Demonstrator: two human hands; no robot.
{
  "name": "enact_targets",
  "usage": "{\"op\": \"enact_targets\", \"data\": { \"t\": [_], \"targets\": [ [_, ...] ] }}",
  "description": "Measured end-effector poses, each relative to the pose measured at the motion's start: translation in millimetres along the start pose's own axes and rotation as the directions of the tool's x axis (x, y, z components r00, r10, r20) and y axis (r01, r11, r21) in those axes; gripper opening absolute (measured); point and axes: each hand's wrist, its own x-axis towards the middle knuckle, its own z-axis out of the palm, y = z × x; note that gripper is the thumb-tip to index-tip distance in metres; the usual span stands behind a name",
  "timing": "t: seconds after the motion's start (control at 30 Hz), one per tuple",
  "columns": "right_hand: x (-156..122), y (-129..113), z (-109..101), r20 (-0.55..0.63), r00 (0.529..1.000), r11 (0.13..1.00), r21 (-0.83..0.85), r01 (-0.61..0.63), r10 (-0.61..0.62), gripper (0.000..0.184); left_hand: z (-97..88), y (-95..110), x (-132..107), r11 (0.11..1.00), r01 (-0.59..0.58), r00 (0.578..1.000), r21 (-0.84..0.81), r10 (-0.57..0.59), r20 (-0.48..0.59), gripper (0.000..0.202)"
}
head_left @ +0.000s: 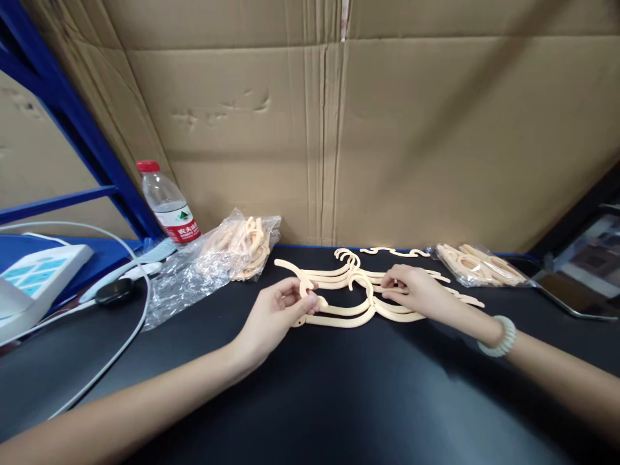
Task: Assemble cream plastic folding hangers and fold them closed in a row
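Note:
Several cream plastic hangers (358, 303) lie overlapped on the black table (310, 394). My left hand (276, 316) is curled, its fingertips pinching the left end of the front hanger. My right hand (416, 290) rests on top of the hangers' right side, fingers bent and pressing down on them. A pale bead bracelet (498, 337) sits on my right wrist. One more hanger (394, 252) lies apart at the back by the cardboard.
A clear bag of hangers (242, 245) lies at the back left, another bag (479, 265) at the back right. A water bottle (167, 203), a white device (33, 281) with a cable (121, 345), and a cardboard wall (339, 129) border the table. A tablet (581, 284) lies at the far right.

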Motion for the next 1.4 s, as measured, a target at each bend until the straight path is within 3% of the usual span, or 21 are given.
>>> {"op": "enact_targets", "data": {
  "t": [0.13,0.27,0.5,0.6,0.7,0.8,1.0,1.1,1.4],
  "targets": [
    [0,3,14,-0.047,0.997,0.997,-0.052,0.053,-0.056,0.01,-9.2,10,4,0.996,-0.078,0.993,0.051,0.082,-0.09,0.03],
    [9,6,14,-0.055,0.997,0.997,-0.057,0.057,-0.06,0.015,-16.1,15,7,0.989,-0.121,0.981,0.08,0.132,-0.139,0.026],
    [30,6,-9,-0.167,0.983,0.997,-0.018,-0.078,0.074,0.01,-17.4,11,9,0.987,-0.135,0.976,0.086,0.148,-0.163,0.02],
    [30,2,-25,-0.261,0.962,0.996,0.054,-0.072,0.084,0.008,-16.7,9,8,0.992,-0.114,0.979,0.048,0.121,-0.166,0.021],
    [15,-5,-38,-0.339,0.941,0.999,0.053,0.009,0.01,0.018,-14.8,7,5,0.998,-0.054,0.992,-0.022,0.051,-0.116,0.023],
    [-9,-14,-43,-0.353,0.932,0.996,0.001,0.091,-0.085,0.017,-12.1,5,2,0.997,-0.034,0.999,-0.066,0.031,-0.045,0.022],
    [-47,-21,-21,-0.437,0.898,0.995,0.054,0.08,-0.049,0.014,-6.4,10,-5,0.968,-0.014,0.996,-0.249,0.035,0.083,0.017],
    [-53,-18,-9,-0.444,0.895,0.995,0.068,0.073,-0.035,0.014,-5.3,14,-8,0.936,0.056,0.99,-0.347,-0.006,0.142,0.015],
    [-57,-19,-7,-0.436,0.895,0.994,0.004,0.109,-0.096,0.011,-8.4,11,-8,0.931,0.145,0.956,-0.335,-0.045,0.288,0.012]
  ]
}}
